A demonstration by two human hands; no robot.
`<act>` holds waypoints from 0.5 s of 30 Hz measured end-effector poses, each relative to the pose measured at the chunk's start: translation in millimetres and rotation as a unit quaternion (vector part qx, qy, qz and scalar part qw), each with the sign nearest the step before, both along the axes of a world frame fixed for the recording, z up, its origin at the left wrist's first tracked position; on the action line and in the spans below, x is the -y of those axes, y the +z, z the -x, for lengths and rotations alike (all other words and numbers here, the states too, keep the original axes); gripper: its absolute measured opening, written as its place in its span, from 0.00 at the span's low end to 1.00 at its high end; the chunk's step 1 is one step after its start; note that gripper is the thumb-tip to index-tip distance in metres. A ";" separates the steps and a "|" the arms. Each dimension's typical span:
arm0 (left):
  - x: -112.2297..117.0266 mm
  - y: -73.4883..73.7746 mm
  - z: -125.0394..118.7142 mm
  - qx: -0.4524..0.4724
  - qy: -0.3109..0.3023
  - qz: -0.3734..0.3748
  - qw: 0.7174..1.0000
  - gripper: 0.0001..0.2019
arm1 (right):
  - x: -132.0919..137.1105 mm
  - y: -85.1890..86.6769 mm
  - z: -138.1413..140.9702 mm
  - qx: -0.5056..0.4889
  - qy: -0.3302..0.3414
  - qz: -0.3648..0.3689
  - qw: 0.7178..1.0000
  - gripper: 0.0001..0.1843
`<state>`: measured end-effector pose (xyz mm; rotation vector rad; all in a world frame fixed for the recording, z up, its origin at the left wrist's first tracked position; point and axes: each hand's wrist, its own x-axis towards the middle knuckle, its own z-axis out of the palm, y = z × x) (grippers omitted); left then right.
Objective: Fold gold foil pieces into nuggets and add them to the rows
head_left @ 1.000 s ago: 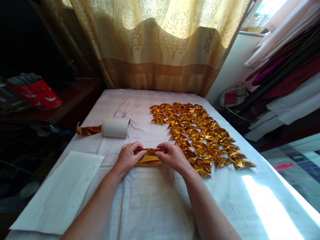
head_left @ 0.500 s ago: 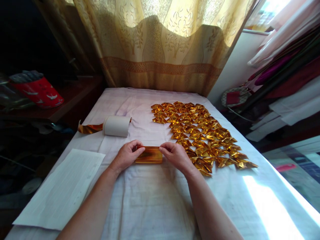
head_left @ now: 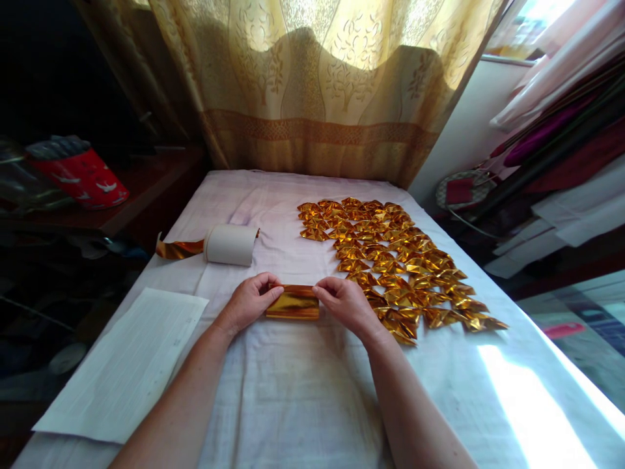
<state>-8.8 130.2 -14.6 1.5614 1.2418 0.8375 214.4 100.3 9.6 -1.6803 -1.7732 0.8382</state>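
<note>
A rectangle of shiny gold foil paper is stretched between my two hands, low over the white cloth. My left hand pinches its upper left corner between thumb and fingers. At the upper right corner my right hand does likewise. To the right lie several rows of folded gold foil pieces, pointed at the ends and crumpled in shape, close beside my right hand. A white roll rests beyond my left hand, with a gold strip curling from its left end.
A sheet of white paper lies at the left, partly behind my left forearm. The white cloth covers the surface. A red container stands on a dark cabinet at left. A patterned curtain hangs behind; clothes hang at right.
The whole view has shifted slightly. Both hands keep their pinch on the gold foil paper, and the light reflected on it has changed. Nothing else has visibly moved.
</note>
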 end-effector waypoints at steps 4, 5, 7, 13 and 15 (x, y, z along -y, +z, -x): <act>-0.4 -1.4 0.7 -0.020 -0.003 -0.003 1.000 0.13 | -0.1 -1.4 0.9 0.007 -0.003 0.001 1.000 0.14; -0.4 -1.6 0.9 -0.028 -0.005 -0.004 1.000 0.14 | -0.2 -1.8 1.1 0.011 -0.004 0.003 1.000 0.14; -0.4 -1.8 1.5 -0.037 -0.008 -0.004 0.999 0.14 | -0.6 -2.4 1.5 0.020 -0.006 0.006 1.000 0.14; 0.4 2.3 0.3 -0.124 -0.007 -0.030 0.992 0.11 | -0.2 -3.0 6.4 0.092 -0.015 0.013 0.996 0.15; 1.9 5.1 -3.0 -0.198 -0.004 -0.070 0.978 0.10 | 0.9 -3.5 10.4 0.141 -0.029 0.014 0.989 0.16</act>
